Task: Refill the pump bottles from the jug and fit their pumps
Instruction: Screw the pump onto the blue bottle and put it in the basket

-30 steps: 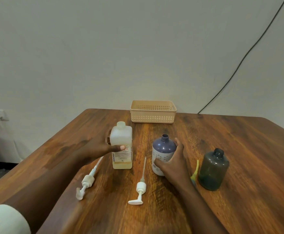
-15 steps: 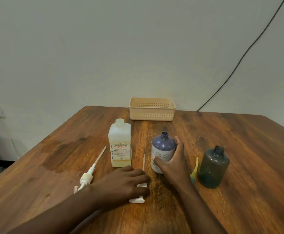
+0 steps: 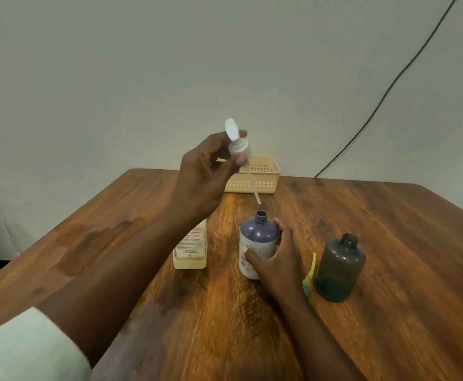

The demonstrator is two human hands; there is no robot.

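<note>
A white pump [image 3: 237, 143] — pinched at its collar by the left hand [image 3: 208, 171] — hangs with its tube tip just above the open neck of a purple bottle [image 3: 257, 243], which the right hand [image 3: 278, 261] grips on the wooden desk [image 3: 389, 243]. Beside it stands a jug [image 3: 190, 250], pale yellow liquid low inside, label unreadable. A dark uncapped bottle [image 3: 340, 268] holds a little liquid.
</note>
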